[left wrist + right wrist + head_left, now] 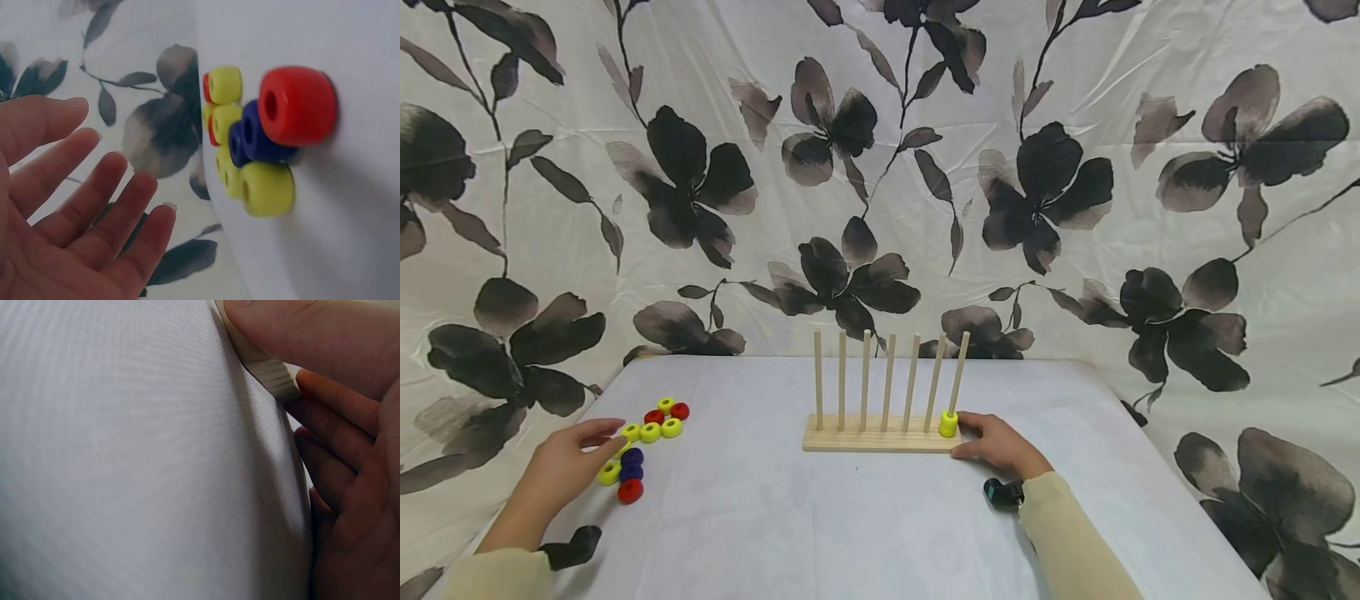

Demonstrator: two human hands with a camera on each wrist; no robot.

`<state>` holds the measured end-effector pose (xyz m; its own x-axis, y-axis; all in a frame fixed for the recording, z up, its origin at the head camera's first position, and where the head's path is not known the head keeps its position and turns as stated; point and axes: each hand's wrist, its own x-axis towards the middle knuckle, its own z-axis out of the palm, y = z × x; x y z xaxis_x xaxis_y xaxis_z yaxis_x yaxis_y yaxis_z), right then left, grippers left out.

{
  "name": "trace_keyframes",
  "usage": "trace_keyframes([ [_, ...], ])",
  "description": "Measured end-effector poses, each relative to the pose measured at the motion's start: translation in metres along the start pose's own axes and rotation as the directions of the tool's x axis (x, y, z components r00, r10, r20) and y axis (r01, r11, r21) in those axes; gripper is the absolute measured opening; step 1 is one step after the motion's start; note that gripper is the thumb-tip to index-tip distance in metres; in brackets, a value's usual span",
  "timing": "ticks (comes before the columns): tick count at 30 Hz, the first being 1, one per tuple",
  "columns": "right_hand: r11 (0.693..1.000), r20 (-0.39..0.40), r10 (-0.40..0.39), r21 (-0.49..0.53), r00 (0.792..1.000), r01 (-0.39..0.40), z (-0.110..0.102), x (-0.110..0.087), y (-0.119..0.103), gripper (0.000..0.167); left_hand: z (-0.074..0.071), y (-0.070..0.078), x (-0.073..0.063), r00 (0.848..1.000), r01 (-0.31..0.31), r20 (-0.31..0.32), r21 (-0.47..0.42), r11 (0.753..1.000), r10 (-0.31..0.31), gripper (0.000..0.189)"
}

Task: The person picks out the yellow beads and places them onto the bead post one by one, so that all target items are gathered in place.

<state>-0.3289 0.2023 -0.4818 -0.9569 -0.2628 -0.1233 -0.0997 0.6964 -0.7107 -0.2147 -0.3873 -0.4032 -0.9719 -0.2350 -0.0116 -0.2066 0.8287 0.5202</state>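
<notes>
Beige sleeves [1075, 533] lie nearest the camera. The left hand [561, 467], fingers spread and holding nothing, hovers beside loose yellow, red and dark-blue ring-shaped beads [650, 432] on the white-covered table [737, 517]. The right hand [1000, 444] pinches the right end of a pale wooden base [880, 442] bearing seven round wooden pegs [888, 383]; stacked yellow beads [949, 425] encircle the rightmost.

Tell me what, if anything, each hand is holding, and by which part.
The right hand grips the wooden base by its right-hand end; the left hand holds nothing.
</notes>
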Motion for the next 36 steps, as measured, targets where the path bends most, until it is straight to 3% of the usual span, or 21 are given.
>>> trace_keyframes([
  [16, 1.000, -0.004, -0.010, 0.010, 1.000, 0.010, 0.001, 0.001, 0.002, 0.079, 0.006, -0.022, 0.005, 0.997, 0.063, 0.049, 0.003, 0.998, -0.063, 0.065],
  [29, 1.000, -0.005, -0.006, 0.009, 1.000, 0.006, 0.000, 0.001, 0.001, 0.080, 0.015, -0.035, 0.010, 0.983, 0.155, 0.101, -0.020, 0.988, -0.152, 0.069],
  [36, 1.000, -0.001, -0.008, -0.007, 1.000, 0.008, 0.000, 0.001, 0.000, 0.080, 0.020, -0.040, 0.011, 0.982, 0.153, 0.113, -0.010, 0.988, -0.151, 0.064],
])
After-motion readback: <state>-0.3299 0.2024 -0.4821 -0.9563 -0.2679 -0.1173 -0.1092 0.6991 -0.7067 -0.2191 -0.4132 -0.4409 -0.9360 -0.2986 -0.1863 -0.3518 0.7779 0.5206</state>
